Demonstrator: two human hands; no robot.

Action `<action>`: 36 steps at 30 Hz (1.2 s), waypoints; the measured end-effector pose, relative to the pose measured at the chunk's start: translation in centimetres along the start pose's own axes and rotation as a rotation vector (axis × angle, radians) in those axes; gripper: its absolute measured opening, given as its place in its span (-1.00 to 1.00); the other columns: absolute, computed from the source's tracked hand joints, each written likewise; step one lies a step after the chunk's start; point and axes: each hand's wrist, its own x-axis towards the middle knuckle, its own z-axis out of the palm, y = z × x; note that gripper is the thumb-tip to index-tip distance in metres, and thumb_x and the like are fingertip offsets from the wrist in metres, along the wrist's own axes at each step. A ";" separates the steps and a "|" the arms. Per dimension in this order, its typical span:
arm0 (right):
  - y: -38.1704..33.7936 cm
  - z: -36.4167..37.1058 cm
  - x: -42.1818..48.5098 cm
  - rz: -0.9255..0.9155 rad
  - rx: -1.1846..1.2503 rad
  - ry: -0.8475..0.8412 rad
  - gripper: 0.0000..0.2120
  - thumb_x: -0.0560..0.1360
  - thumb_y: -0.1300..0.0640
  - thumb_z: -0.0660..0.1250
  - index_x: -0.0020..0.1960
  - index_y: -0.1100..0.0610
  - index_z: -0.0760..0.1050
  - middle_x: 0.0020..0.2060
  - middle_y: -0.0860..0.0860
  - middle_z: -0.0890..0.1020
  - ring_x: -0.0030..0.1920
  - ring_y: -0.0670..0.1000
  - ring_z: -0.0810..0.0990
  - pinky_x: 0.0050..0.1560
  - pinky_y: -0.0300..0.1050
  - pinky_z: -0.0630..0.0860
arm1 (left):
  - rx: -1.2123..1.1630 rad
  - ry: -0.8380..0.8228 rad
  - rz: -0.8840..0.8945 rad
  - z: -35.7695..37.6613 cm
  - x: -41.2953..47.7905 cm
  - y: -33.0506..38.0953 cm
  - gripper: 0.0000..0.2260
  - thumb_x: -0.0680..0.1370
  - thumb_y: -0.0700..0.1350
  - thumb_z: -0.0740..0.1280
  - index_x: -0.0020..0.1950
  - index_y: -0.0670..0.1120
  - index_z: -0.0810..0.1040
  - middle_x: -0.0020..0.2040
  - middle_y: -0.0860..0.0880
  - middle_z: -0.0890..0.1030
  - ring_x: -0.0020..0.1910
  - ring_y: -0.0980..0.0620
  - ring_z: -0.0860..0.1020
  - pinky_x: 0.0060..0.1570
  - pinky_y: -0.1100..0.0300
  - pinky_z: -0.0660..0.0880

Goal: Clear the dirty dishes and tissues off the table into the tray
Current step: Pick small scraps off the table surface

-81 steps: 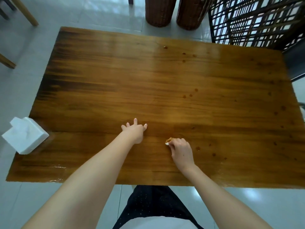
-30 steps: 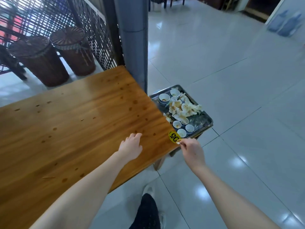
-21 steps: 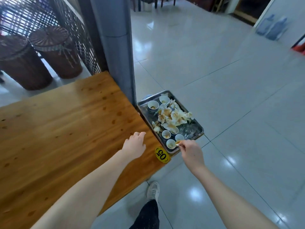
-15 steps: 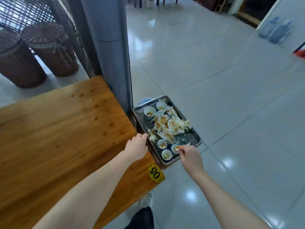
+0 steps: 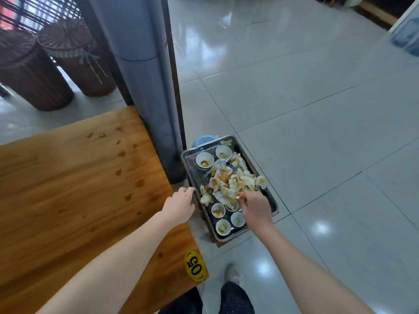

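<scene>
Over the tray (image 5: 190,171) off the bench's (image 5: 79,189) right end, the right hand (image 5: 255,207), newly arrived, pinches 1 stained tissue scrap (image 5: 237,196) above the tissue pile (image 5: 229,182); left hand (image 5: 180,203) fingers relaxed at the bench's edge; only release remains.

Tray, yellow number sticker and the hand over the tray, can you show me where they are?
tray (image 5: 194,179): head view, bare metal by its left wall.
yellow number sticker (image 5: 195,266): head view, its middle.
right hand (image 5: 256,208): head view, back of the hand, pinching a tissue scrap (image 5: 237,196).
</scene>
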 end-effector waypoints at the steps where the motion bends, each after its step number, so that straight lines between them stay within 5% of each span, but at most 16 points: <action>1: 0.3 0.0 0.5 -0.033 -0.017 0.003 -0.87 0.54 0.21 0.29 -0.04 0.17 0.62 -0.15 0.06 0.63 -0.14 0.06 0.52 -0.11 -0.09 0.45 | -0.006 0.006 -0.021 0.1 0.0 0.3 -0.53 0.62 -0.09 0.16 0.53 -0.03 0.16 0.43 -0.12 0.32 0.29 -0.14 0.43 0.16 0.04 0.42; 8: 2.7 -0.6 3.0 -0.226 -0.082 -0.022 -0.85 0.55 0.20 0.26 -0.05 0.16 0.61 -0.05 0.04 0.59 -0.03 0.05 0.47 -0.01 -0.17 0.37 | -0.089 0.056 -0.176 1.1 -0.9 3.1 -0.52 0.63 -0.08 0.16 0.54 -0.03 0.13 0.48 -0.11 0.26 0.32 -0.14 0.40 0.17 0.05 0.44; 16: 4.4 -0.9 4.3 -0.395 -0.200 -0.186 -0.76 0.55 0.23 0.21 0.15 0.11 0.57 0.36 0.08 0.43 0.36 0.06 0.36 0.36 -0.07 0.22 | -0.192 0.121 -0.353 3.2 -3.6 6.0 -0.49 0.63 -0.06 0.19 0.55 -0.02 0.12 0.51 -0.12 0.21 0.39 -0.14 0.33 0.30 -0.02 0.37; 25: -0.1 -0.8 1.9 -0.605 -0.004 -0.174 -0.75 0.50 0.32 0.29 0.14 0.19 0.60 0.08 0.09 0.62 0.11 0.15 0.52 0.17 -0.01 0.38 | -0.308 0.297 -0.492 3.3 -9.1 5.4 -0.51 0.63 -0.07 0.20 0.55 -0.03 0.16 0.50 -0.08 0.26 0.34 -0.09 0.40 0.26 0.04 0.41; 31: -4.1 -0.1 -0.4 -0.774 -0.105 -0.280 -0.53 0.58 0.20 0.18 0.48 0.05 0.26 0.46 0.05 0.32 0.47 0.08 0.22 0.48 0.01 0.09 | -0.385 0.354 -0.606 4.6 -14.9 1.9 -0.50 0.64 -0.06 0.18 0.56 -0.03 0.14 0.51 -0.08 0.24 0.36 -0.09 0.38 0.27 0.05 0.40; 36: -8.5 1.2 -4.4 -0.885 -0.166 -0.299 -0.49 0.61 0.16 0.15 0.53 0.03 0.13 0.51 0.05 0.21 0.51 0.08 0.11 0.49 0.02 0.01 | -0.449 0.420 -0.715 7.0 -20.9 -1.6 -0.50 0.63 -0.05 0.20 0.55 -0.02 0.15 0.50 -0.07 0.26 0.33 -0.08 0.41 0.23 0.05 0.44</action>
